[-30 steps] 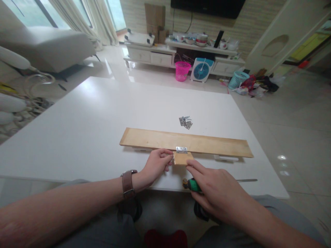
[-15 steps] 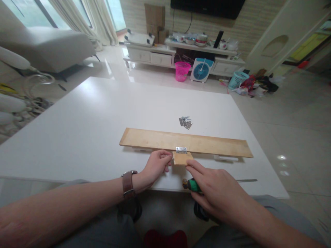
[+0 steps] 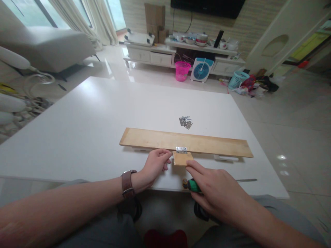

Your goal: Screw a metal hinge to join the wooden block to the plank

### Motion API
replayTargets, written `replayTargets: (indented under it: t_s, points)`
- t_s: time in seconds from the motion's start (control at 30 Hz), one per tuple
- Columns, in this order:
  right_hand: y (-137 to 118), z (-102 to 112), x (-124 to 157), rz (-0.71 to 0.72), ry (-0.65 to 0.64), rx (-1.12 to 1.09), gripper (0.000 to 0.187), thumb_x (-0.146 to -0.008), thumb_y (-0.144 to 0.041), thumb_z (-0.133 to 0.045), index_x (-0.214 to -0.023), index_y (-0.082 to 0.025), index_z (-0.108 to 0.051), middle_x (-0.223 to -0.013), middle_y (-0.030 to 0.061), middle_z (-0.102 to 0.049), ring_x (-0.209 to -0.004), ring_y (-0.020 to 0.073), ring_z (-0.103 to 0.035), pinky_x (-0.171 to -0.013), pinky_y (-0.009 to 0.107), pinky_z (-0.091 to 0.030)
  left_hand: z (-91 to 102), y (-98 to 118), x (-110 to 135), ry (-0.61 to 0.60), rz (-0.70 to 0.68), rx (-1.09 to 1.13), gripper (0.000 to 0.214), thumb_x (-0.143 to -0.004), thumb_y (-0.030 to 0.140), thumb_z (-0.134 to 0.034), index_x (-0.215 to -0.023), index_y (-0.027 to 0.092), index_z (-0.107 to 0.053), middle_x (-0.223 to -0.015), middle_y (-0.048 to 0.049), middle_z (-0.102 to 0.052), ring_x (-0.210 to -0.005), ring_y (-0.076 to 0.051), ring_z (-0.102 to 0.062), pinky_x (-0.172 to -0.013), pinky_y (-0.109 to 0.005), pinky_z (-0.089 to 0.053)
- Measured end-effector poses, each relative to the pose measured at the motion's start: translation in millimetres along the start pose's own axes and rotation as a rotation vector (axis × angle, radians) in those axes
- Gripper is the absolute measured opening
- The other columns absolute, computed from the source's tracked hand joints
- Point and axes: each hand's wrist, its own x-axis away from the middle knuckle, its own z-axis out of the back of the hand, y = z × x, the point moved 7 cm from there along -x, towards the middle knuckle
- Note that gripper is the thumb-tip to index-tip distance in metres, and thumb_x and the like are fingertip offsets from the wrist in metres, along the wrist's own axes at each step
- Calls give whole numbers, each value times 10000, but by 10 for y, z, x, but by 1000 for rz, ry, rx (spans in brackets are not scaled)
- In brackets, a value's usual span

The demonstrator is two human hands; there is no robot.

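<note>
My left hand is closed, its fingertips pinched together beside the left edge of a small wooden block; whether anything is between them I cannot make out. A metal hinge lies across the joint between this block and a long wooden board. My right hand grips a screwdriver with a green handle. Its shaft points right, over the table. With thumb and forefinger, the same hand touches the block's lower right corner. Beyond the board lies a small pile of metal hinges and screws.
The white table has its near edge just below my hands. White supports lie under the board. Across the floor stand a pink basket, a blue fan and a low TV cabinet.
My left hand has shifted very slightly left from the block's edge. The right hand, screwdriver, board and hinge pile look the same.
</note>
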Motion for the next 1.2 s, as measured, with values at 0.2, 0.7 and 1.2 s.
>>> replayTargets:
  t_s: [0.2, 0.7, 1.2]
  points:
    - [5, -10, -9, 1, -16, -5, 231, -931, -233, -515, -1141, -186, -599, -1276, 96, -667, -786, 231, -734, -566, 354, -436, 0, -62, -24, 2, 34, 70, 296, -732, 407, -742, -771, 132, -640, -640, 3, -601, -464, -74, -457, -458, -220, -328]
    - [4, -10, -5, 4, -1, 9, 245, -914, -234, -522, -1142, -179, -594, -1286, 106, -668, -755, 223, -722, -541, 346, -371, -42, -66, 0, -42, 89, 96, 221, -745, 344, -705, -737, 152, -597, -654, 20, -555, -498, -71, -442, -484, -220, -320]
    - [-1, 6, 19, 22, 33, -5, 200, -887, -221, -542, -1078, -186, -590, -1199, 90, -675, -713, 198, -686, -538, 327, -348, -35, -70, -8, -36, 96, 54, 251, -751, 387, -693, -727, 153, -606, -640, 15, -560, -477, -75, -441, -467, -226, -331]
